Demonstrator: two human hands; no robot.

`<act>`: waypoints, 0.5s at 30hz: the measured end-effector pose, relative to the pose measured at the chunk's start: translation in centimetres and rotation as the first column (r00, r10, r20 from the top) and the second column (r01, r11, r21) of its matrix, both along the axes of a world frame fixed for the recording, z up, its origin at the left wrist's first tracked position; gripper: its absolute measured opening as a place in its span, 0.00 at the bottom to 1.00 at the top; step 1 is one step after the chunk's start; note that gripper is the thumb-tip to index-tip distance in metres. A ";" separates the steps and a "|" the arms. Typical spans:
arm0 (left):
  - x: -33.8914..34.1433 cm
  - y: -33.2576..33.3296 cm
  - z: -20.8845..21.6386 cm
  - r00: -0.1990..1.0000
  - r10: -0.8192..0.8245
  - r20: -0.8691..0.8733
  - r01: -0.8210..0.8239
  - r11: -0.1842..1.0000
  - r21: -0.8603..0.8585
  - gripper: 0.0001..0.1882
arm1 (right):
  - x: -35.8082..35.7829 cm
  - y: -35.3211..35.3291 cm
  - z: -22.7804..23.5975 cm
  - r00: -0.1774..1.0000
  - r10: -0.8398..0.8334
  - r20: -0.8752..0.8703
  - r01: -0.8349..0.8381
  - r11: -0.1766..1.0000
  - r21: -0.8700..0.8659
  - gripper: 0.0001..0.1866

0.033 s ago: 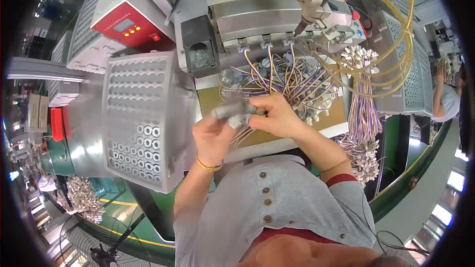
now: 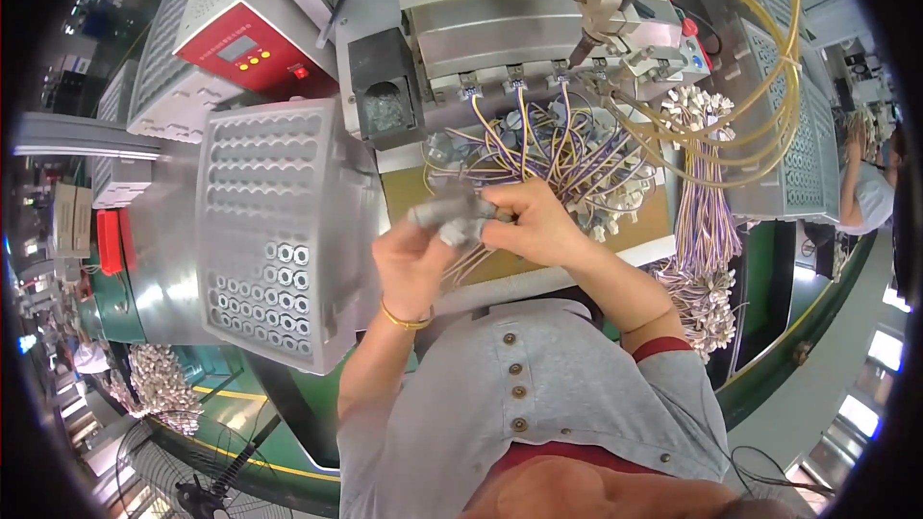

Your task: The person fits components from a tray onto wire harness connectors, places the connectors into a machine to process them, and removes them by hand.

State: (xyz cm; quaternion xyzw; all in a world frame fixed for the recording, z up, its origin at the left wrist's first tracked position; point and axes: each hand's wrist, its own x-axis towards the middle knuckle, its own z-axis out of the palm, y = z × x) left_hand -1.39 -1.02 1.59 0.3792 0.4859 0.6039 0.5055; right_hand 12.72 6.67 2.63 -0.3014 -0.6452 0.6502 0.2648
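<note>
My left hand and my right hand meet in front of my body, over the near part of a brown work board. Both have fingers and thumb pinched together. Grey covers, blurred by motion, wrap fingertips of my left hand. What lies between the fingertips is too small and hidden to name. A few thin pale wires hang just below them. Beyond my hands, a heap of purple, yellow and white wires with connectors spreads over the board. Three wired connectors sit in the machine's front edge.
At left stands a tilted clear tray with metal rings in its lower part. Behind it are a red-fronted control box and a dark open bin. A soldering tip points down above the machine. Bundled wires hang at right.
</note>
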 end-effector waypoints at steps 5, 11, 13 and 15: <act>0.6 1.0 -1.1 0.947 0.069 0.314 -0.056 0.997 -0.052 0.13 | 0.0 -0.3 0.1 0.987 -0.151 -0.049 0.154 0.984 0.088 0.03; 2.4 1.3 -1.0 0.864 -0.100 0.493 0.137 0.990 -0.040 0.15 | 2.1 0.3 -0.1 0.993 -0.097 -0.067 0.075 0.958 -0.276 0.06; 3.8 1.4 -1.4 0.815 -0.103 0.570 0.156 0.987 -0.045 0.16 | 3.3 0.3 -1.8 0.978 -0.205 0.045 0.209 0.968 -0.138 0.07; 3.5 1.0 -3.2 0.923 -0.124 0.364 0.183 0.974 -0.132 0.15 | 5.1 1.3 -2.6 0.875 -0.422 0.238 0.361 0.896 0.260 0.09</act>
